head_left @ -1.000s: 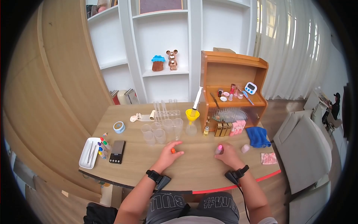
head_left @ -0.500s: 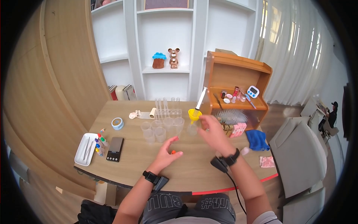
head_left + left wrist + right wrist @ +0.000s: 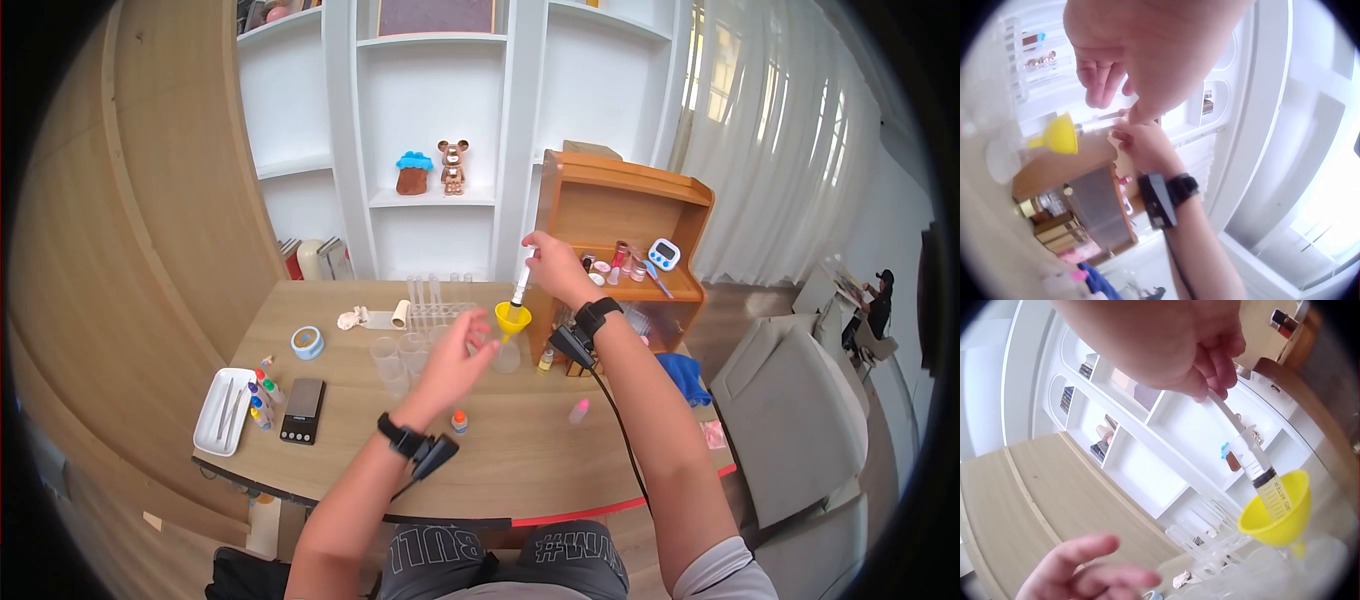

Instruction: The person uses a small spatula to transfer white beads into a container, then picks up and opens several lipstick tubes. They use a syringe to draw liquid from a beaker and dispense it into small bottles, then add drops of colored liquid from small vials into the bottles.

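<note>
A white-plunger syringe [image 3: 520, 285] leans upright in a yellow funnel [image 3: 513, 320], which sits in the mouth of a clear flask [image 3: 505, 359]. My right hand [image 3: 562, 272] pinches the top of the plunger between thumb and fingers. In the right wrist view the syringe's marked barrel [image 3: 1272, 490] stands inside the funnel, its dark seal partway along. My left hand [image 3: 462, 352] hovers just left of the funnel, fingers loosely spread and holding nothing. Below the hands stand an orange-capped bottle [image 3: 459, 421] and a pink-capped bottle [image 3: 579, 410].
Clear plastic cups [image 3: 388, 365] and a test tube rack [image 3: 435, 312] stand left of the flask. A wooden cabinet [image 3: 625, 180] rises close on the right. Farther left are a black scale [image 3: 303, 410], a white tray [image 3: 222, 440] and a tape roll [image 3: 307, 343].
My right hand has left the pink-capped bottle, moved up and forward, and taken hold of the syringe plunger. My left hand has risen from beside the orange-capped bottle toward the funnel.
</note>
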A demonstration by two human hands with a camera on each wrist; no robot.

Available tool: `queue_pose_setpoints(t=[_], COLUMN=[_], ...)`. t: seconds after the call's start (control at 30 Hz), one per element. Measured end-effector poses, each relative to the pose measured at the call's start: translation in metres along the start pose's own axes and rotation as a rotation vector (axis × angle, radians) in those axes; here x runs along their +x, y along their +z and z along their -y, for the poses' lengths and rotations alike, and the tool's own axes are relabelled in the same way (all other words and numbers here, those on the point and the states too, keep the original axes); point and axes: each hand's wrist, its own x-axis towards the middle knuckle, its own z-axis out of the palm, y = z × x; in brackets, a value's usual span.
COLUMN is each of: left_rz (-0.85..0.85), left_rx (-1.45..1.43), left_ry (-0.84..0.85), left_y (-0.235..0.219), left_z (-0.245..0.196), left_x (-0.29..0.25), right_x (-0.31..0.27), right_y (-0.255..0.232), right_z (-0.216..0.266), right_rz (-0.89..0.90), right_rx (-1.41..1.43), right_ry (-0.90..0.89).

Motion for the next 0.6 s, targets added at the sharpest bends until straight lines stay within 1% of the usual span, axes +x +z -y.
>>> queue_pose_setpoints(t=[0.07, 0.17, 0.27, 0.37, 0.47, 0.5, 0.6], left_rz=[-0.049, -0.064, -0.137, -0.179, -0.140, -0.132, -0.113], left_rx=[0.158, 0.152, 0.226, 0.186, 0.187, 0.165, 0.090], left_ry=[0.015, -0.025, 0.063, 0.015, -0.058, -0.051, -0.042], left_y=[0.009, 0.022, 0.038, 0.048, 0.050, 0.050, 0.049], left_z=[0.018, 0.016, 0.027, 0.034, 0.041, 0.043, 0.051], left_x=[0.034, 0.064, 0.085, 0.097, 0.102, 0.103, 0.105], right_x=[-0.002, -0.010, -0.014, -0.019, -0.022, -0.022, -0.020], right_y=[-0.008, -0.012, -0.017, -0.019, -0.015, -0.013, -0.014], right_z=[0.013, 0.024, 0.032, 0.038, 0.036, 0.035, 0.036], right_rz=[0.045, 0.031, 0.039, 0.008, -0.008, -0.030, -0.016], right_rx=[0.089, 0.151, 0.210, 0.200, 0.217, 0.212, 0.245], right_ry=[0.022, -0.024, -0.040, -0.077, -0.077, -0.094, -0.079])
